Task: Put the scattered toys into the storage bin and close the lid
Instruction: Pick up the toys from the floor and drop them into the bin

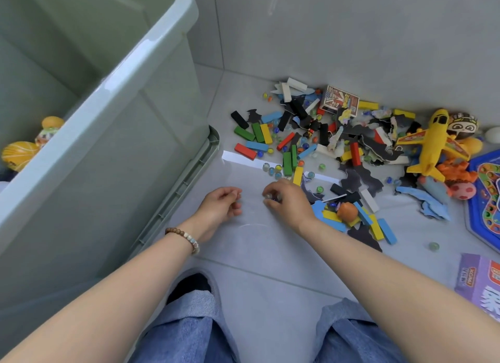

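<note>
- Marbles (271, 170) lie loose on the floor (257, 254) beside your right hand (286, 200), which pinches a few. They are likely hard, slick and quick to roll, so scoop them.
- Left hand (221, 204) is curled; whether it holds anything is unclear.
- Bin (151, 73) stands open, left.

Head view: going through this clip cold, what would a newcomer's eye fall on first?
The pale green storage bin fills the left side, open-topped. Right of it, a colourful heap of blocks and puzzle pieces lies on the floor against the wall, with a yellow toy plane at its right edge. In the middle, the left hand and right hand are low over the floor, the right hand pinching small marbles.
</note>
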Demonstrator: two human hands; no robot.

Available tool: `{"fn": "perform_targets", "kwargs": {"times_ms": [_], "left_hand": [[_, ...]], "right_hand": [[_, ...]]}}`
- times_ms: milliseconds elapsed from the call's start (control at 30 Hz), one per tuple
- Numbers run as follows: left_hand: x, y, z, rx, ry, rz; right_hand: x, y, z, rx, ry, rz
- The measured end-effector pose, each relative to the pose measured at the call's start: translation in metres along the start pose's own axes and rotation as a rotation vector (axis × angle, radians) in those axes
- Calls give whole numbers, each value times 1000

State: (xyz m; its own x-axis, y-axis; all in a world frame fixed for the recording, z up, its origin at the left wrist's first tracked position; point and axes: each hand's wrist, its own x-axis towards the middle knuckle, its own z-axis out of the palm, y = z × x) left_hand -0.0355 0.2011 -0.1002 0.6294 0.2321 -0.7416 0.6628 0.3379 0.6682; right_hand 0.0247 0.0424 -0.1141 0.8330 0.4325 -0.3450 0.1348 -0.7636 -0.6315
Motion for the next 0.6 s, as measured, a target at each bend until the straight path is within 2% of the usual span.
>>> {"fn": "perform_targets", "kwargs": {"times_ms": [67,167,233,367,433,500,600], "left_hand": [[-1,3,3,-96,-23,-70],[-4,7,11,-319,-95,-190],[-5,9,18,-424,-161,-272],[-7,15,37,-590,-283,-337],[-5,20,47,-675,-236,-352],[-1,22,55,-599,-148,-322],[4,20,64,-184,-65,-197]], "right_hand": [[1,-1,-1,85,41,66],[2,-13,-13,435,82,181],[0,-27,-26,576,25,113],[-12,-45,-45,560,-146,-39],[-15,-37,-54,522,-106,-50],[-13,-18,-70,519,21,5],[-10,22,-96,428,188,129]]}}
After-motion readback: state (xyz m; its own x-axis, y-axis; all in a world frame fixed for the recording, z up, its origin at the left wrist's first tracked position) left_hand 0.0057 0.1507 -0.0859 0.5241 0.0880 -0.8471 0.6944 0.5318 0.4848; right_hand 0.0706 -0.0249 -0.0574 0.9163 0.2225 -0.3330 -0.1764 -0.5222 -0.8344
